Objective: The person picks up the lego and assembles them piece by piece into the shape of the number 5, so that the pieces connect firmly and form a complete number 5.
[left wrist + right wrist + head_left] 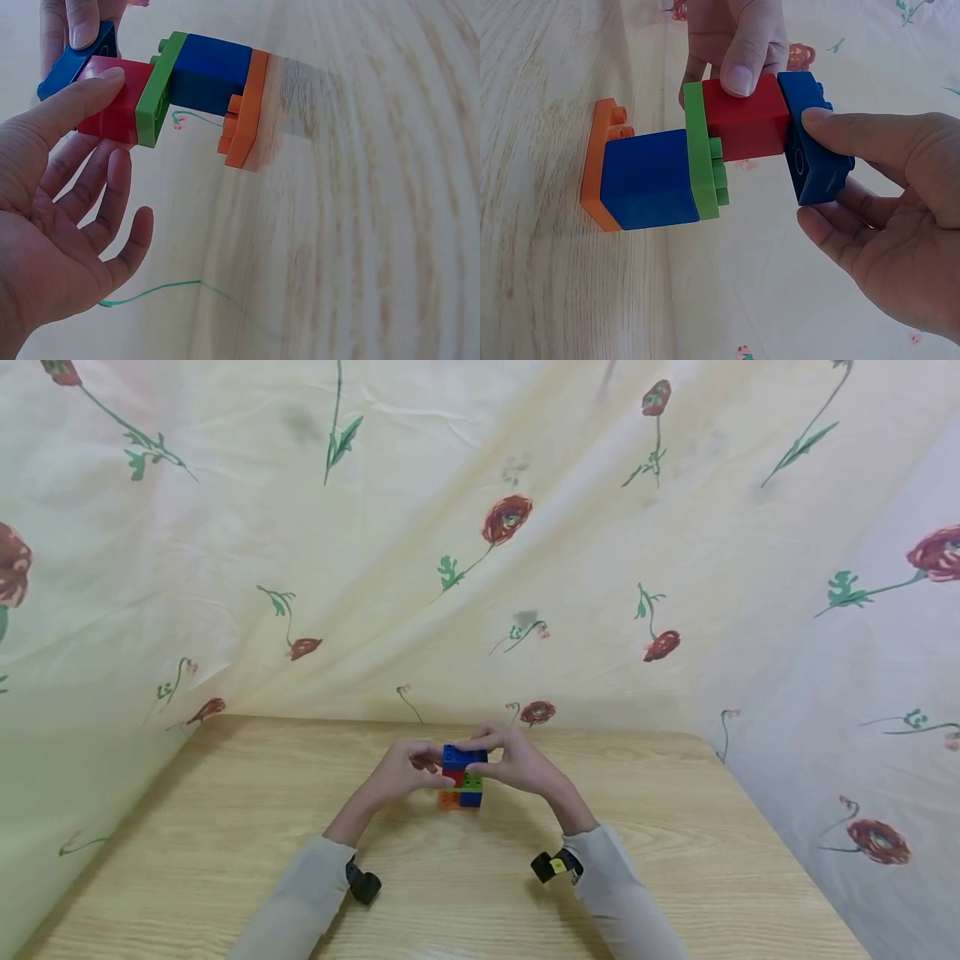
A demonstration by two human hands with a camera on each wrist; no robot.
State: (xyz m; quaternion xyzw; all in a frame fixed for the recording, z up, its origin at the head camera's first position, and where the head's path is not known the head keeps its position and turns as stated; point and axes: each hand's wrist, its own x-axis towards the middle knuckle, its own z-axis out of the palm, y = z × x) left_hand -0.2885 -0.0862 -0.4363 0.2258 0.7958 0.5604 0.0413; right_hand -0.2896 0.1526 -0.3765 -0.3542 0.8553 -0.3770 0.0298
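A small tower of toy building bricks stands on the table. At its base lies an orange plate brick (594, 176), with a blue block (649, 181) over one end of it. Above come a thin green plate brick (699, 172) and a red block (746, 124). My left hand (402, 770) pinches the red block, its thumb (94, 91) on one face and the other fingers loosely curled. On top is a dark blue brick (814, 161), slightly tilted against the red block; my right hand (519, 762) grips it between thumb and fingers. Whether its studs are fully seated cannot be seen.
The wooden table (450, 893) spreads around the tower. Behind and at both sides hangs a pale cloth (360, 543) with printed red flowers. A black wrist camera (365, 887) sits at the left wrist, and another wrist camera (551, 866) at the right.
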